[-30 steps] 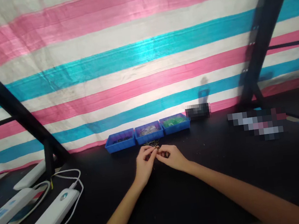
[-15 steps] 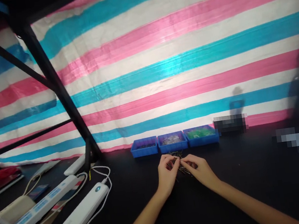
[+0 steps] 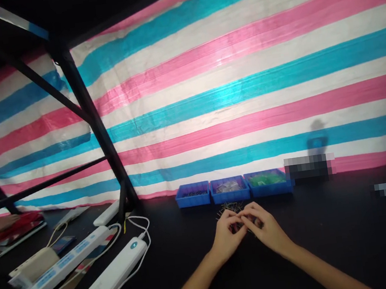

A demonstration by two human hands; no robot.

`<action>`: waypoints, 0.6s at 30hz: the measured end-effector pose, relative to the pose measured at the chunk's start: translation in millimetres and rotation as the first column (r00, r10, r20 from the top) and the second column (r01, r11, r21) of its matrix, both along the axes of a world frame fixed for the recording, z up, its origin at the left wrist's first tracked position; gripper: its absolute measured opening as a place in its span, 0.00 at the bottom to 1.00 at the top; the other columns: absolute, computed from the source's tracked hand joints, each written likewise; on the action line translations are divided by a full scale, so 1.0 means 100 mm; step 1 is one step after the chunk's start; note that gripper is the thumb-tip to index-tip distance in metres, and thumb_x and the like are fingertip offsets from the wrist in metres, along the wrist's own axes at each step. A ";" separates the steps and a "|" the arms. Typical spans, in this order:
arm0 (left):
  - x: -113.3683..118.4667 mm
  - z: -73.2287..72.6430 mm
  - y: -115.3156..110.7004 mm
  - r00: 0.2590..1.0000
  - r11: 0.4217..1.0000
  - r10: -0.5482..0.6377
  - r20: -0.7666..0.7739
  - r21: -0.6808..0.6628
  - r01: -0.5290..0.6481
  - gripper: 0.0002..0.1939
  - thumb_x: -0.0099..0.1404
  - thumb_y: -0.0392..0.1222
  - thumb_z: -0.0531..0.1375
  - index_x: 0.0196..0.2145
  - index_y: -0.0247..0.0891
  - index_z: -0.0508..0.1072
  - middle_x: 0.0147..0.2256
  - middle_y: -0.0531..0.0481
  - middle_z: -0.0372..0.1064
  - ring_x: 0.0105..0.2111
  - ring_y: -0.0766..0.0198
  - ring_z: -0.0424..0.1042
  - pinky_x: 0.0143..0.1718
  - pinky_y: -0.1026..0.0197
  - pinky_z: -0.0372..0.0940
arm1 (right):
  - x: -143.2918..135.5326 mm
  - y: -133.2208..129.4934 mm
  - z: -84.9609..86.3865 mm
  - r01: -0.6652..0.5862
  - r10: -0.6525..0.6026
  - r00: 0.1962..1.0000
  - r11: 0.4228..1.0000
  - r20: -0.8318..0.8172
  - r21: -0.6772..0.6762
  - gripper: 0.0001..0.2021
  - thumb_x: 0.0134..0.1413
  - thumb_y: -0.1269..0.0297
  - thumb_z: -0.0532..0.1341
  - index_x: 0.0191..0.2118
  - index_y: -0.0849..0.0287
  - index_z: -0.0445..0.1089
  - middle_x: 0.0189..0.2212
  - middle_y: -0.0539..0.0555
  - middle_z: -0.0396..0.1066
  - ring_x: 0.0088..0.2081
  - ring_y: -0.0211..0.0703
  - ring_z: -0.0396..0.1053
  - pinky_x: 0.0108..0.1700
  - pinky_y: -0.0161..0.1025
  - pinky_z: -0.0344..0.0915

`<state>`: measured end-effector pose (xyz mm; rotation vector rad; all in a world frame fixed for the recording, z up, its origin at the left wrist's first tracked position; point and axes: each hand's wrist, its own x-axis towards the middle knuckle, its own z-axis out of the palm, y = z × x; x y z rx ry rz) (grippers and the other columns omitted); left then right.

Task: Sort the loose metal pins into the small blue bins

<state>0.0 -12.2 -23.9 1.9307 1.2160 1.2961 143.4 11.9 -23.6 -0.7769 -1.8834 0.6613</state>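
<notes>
In the head view, a black surface (image 3: 203, 276) backed by a pink, blue and white striped sheet (image 3: 240, 72) carries, near three blue bins (image 3: 231, 197), a loose tangle of thin, dull-metallic pieces (image 3: 232, 206), partly hidden by the left hand (image 3: 226, 236) and right hand (image 3: 267, 227), which curl together at the fingertips, whether gripping anything I cannot tell.

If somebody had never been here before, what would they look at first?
Probably the big pink, white and turquoise striped sheet, which fills most of the background. Next might come three blue rectangular trays in a row on the black table, the right one holding bright green contents. Nearer than the trays, the bare left hand and right hand come close together at a small heap of thin, stick-like pieces.
</notes>
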 end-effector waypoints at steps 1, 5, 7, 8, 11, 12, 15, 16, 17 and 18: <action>-0.01 0.00 0.01 1.000 1.000 0.013 0.012 -0.001 -0.013 0.09 0.55 0.45 0.58 0.29 0.36 0.74 0.32 0.50 0.61 0.22 0.73 0.58 0.22 0.68 0.55 | 0.00 0.00 0.00 0.017 -0.017 1.000 1.000 -0.012 0.002 0.12 0.53 0.59 0.53 0.37 0.57 0.70 0.31 0.53 0.62 0.23 0.35 0.60 0.20 0.32 0.58; -0.06 0.01 0.07 0.990 0.995 0.101 0.097 -0.001 -0.102 0.11 0.54 0.46 0.59 0.30 0.36 0.75 0.31 0.49 0.63 0.23 0.71 0.59 0.23 0.67 0.57 | -0.01 0.04 -0.02 0.102 -0.103 0.992 0.995 -0.069 -0.010 0.12 0.53 0.57 0.53 0.34 0.58 0.70 0.30 0.54 0.61 0.26 0.37 0.62 0.19 0.32 0.59; -0.09 0.03 0.10 0.981 0.991 0.133 0.144 -0.012 -0.133 0.12 0.54 0.47 0.59 0.30 0.36 0.75 0.30 0.48 0.65 0.25 0.69 0.62 0.26 0.66 0.59 | -0.01 0.06 -0.04 0.120 -0.121 0.991 0.993 -0.056 -0.019 0.12 0.52 0.57 0.53 0.32 0.58 0.70 0.30 0.54 0.62 0.26 0.37 0.62 0.20 0.32 0.59; -0.11 0.03 0.12 0.975 0.990 0.142 0.170 -0.026 -0.140 0.12 0.54 0.47 0.59 0.30 0.35 0.75 0.30 0.47 0.67 0.26 0.68 0.63 0.27 0.65 0.59 | -0.01 0.07 -0.04 0.121 -0.122 0.992 0.992 -0.042 -0.021 0.12 0.53 0.57 0.53 0.31 0.58 0.70 0.30 0.54 0.62 0.25 0.37 0.62 0.20 0.32 0.59; -0.20 0.05 0.18 0.943 0.982 0.184 0.277 -0.104 -0.161 0.15 0.53 0.48 0.60 0.32 0.34 0.75 0.28 0.47 0.70 0.25 0.67 0.65 0.27 0.64 0.61 | -0.02 0.07 -0.06 0.127 -0.127 0.992 0.992 -0.002 -0.019 0.11 0.53 0.58 0.53 0.31 0.57 0.69 0.30 0.53 0.62 0.25 0.36 0.62 0.20 0.32 0.59; -0.24 0.05 0.21 0.924 0.974 0.217 0.315 -0.129 -0.185 0.16 0.52 0.49 0.60 0.33 0.33 0.75 0.27 0.47 0.70 0.24 0.67 0.64 0.25 0.65 0.61 | -0.02 0.06 -0.06 0.130 -0.130 0.991 0.991 0.012 -0.016 0.11 0.54 0.59 0.52 0.32 0.57 0.69 0.31 0.53 0.63 0.24 0.36 0.62 0.21 0.32 0.59; -0.40 0.06 0.31 0.841 0.934 0.358 0.406 -0.162 -0.319 0.21 0.51 0.50 0.60 0.38 0.32 0.74 0.28 0.45 0.71 0.21 0.69 0.63 0.18 0.67 0.57 | -0.03 0.03 -0.06 0.125 -0.125 0.991 0.992 0.054 0.003 0.09 0.53 0.60 0.52 0.33 0.55 0.68 0.31 0.52 0.63 0.24 0.36 0.62 0.21 0.33 0.59; -0.47 0.06 0.34 0.811 0.918 0.397 0.430 -0.161 -0.364 0.22 0.51 0.50 0.60 0.39 0.31 0.73 0.29 0.44 0.71 0.20 0.69 0.63 0.17 0.68 0.56 | -0.03 0.02 -0.06 0.114 -0.115 0.991 0.993 0.071 0.012 0.09 0.53 0.61 0.52 0.34 0.55 0.68 0.30 0.52 0.63 0.23 0.36 0.62 0.22 0.33 0.59; -0.53 0.05 0.38 0.786 0.905 0.422 0.453 -0.157 -0.395 0.23 0.51 0.51 0.60 0.41 0.31 0.72 0.31 0.43 0.72 0.20 0.70 0.63 0.16 0.69 0.54 | -0.03 0.01 -0.05 0.102 -0.104 0.991 0.995 0.088 0.020 0.08 0.53 0.61 0.52 0.34 0.55 0.68 0.30 0.52 0.63 0.23 0.35 0.61 0.22 0.33 0.59; -0.59 0.05 0.41 0.764 0.895 0.438 0.474 -0.151 -0.420 0.25 0.51 0.51 0.59 0.42 0.31 0.71 0.32 0.42 0.71 0.20 0.71 0.63 0.15 0.70 0.53 | -0.03 -0.01 -0.04 0.092 -0.094 0.990 0.995 0.104 0.027 0.08 0.53 0.62 0.52 0.33 0.54 0.68 0.30 0.51 0.63 0.22 0.35 0.61 0.22 0.33 0.59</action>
